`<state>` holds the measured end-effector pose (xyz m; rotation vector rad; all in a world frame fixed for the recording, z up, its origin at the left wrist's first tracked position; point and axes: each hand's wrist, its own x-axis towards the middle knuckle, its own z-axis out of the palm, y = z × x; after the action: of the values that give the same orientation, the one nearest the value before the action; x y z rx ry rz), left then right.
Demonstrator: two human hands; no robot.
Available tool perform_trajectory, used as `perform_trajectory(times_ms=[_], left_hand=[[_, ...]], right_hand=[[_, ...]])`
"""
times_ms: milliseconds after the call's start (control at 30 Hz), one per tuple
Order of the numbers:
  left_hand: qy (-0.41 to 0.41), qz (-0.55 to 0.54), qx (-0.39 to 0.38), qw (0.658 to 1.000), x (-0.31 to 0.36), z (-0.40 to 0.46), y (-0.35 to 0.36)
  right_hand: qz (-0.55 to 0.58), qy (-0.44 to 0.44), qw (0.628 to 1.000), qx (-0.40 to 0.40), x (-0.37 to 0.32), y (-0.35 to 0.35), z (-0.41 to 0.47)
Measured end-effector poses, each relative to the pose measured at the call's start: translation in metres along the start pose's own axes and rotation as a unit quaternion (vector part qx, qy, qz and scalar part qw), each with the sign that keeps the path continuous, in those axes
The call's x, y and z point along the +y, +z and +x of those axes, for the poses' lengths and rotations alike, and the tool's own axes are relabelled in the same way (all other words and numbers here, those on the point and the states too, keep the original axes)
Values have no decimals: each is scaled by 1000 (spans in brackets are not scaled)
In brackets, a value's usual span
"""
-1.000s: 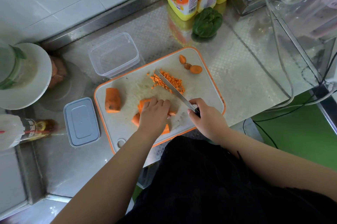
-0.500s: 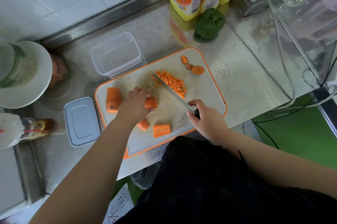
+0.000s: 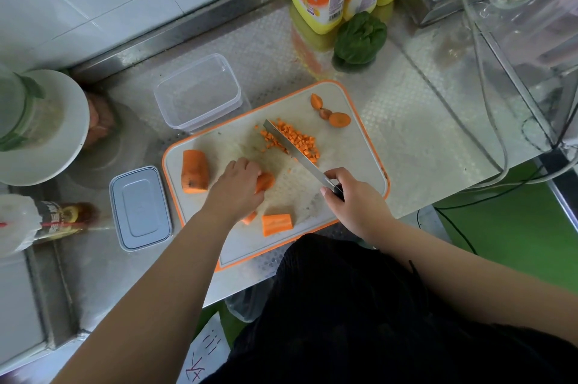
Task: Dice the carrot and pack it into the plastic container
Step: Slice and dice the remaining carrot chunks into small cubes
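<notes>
Orange carrot chunk [image 3: 265,181] under left hand [image 3: 237,188]; right hand [image 3: 352,200] grips steel knife [image 3: 295,153].

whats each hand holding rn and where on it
Right hand grips the knife by its handle. Left hand holds a carrot piece from above, covering most of it.

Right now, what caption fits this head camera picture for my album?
Left hand holds a carrot piece on the cutting board; right hand holds the knife beside diced carrot.
</notes>
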<state>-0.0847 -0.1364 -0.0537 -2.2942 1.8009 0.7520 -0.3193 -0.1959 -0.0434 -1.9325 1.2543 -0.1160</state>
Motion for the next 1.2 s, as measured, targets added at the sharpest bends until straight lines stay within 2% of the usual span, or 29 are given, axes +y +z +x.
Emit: perform_trajectory(times_ms=[167, 233, 400, 500, 667, 800, 867, 1000, 1200], left_hand=[[146, 48, 4, 988, 22, 2, 5], [158, 71, 18, 985, 20, 0, 8], [50, 59, 18, 997, 16, -12, 8], [-2, -15, 37, 999, 23, -17, 11], [0, -81, 78, 994, 29, -16, 22], [31, -103, 108, 988, 29, -13, 28], [34, -77, 109, 990, 35, -16, 31], [-50, -99, 71, 991, 64, -13, 33], [-87, -87, 95, 988, 79, -3, 38]], right_hand=[[-5, 5, 1000, -25, 0, -2, 3], [-19, 6, 999, -43, 0, -3, 5], [-47, 8, 995, -89, -7, -5, 16], [-71, 4, 991, -113, -12, -8, 26], [-101, 14, 986, -135, -15, -13, 31], [-69, 24, 990, -120, -11, -7, 20], [-42, 26, 994, -98, -11, -4, 15], [4, 40, 998, -39, -12, -4, 11], [12, 53, 998, -27, -9, -12, 15]])
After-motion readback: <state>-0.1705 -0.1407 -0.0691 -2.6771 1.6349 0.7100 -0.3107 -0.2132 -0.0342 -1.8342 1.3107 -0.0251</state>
